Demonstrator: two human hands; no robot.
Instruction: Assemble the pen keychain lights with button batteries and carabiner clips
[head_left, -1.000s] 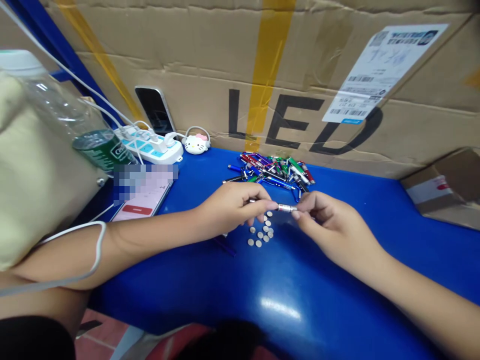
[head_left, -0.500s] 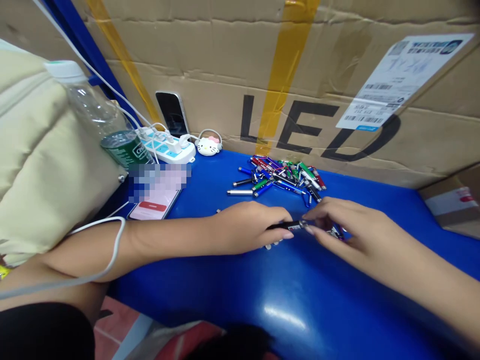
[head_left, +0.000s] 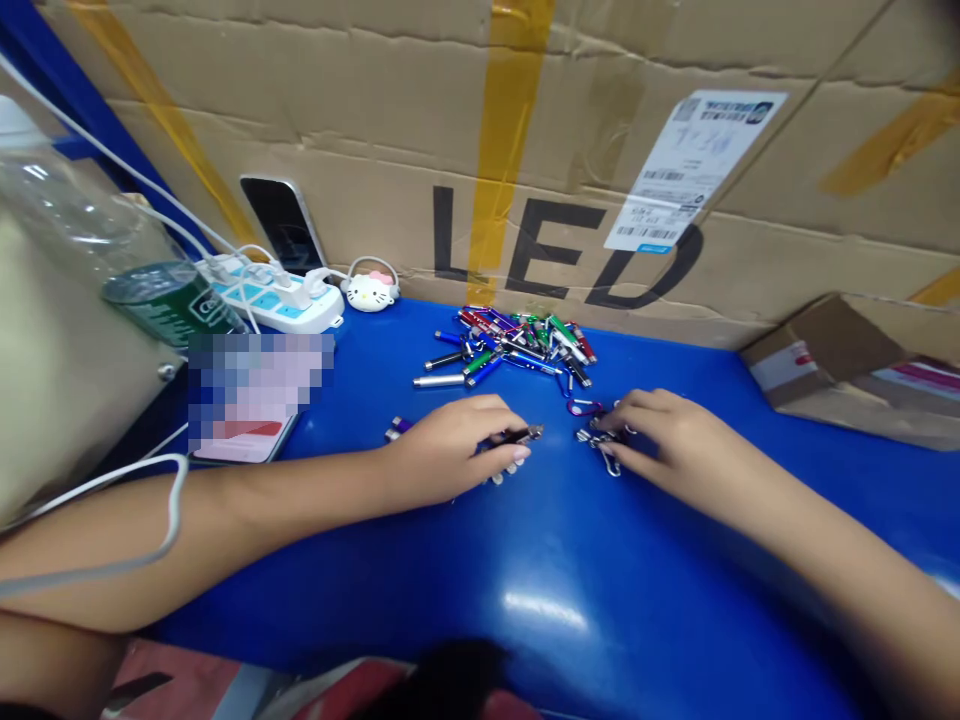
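Backing blue workbench [head_left: 637, 560] and flashlights [head_left: 517, 345], cardboard carton [head_left: 360, 120]

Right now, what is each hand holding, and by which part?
The left hand holds a slim black keychain light by its barrel, metal end protruding. The right hand is at a metal clip; whether it grips it cannot be told.

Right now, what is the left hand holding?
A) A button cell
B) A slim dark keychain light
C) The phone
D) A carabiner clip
B: the left hand grips a slim dark keychain light, whose metal end sticks out beyond the hand.
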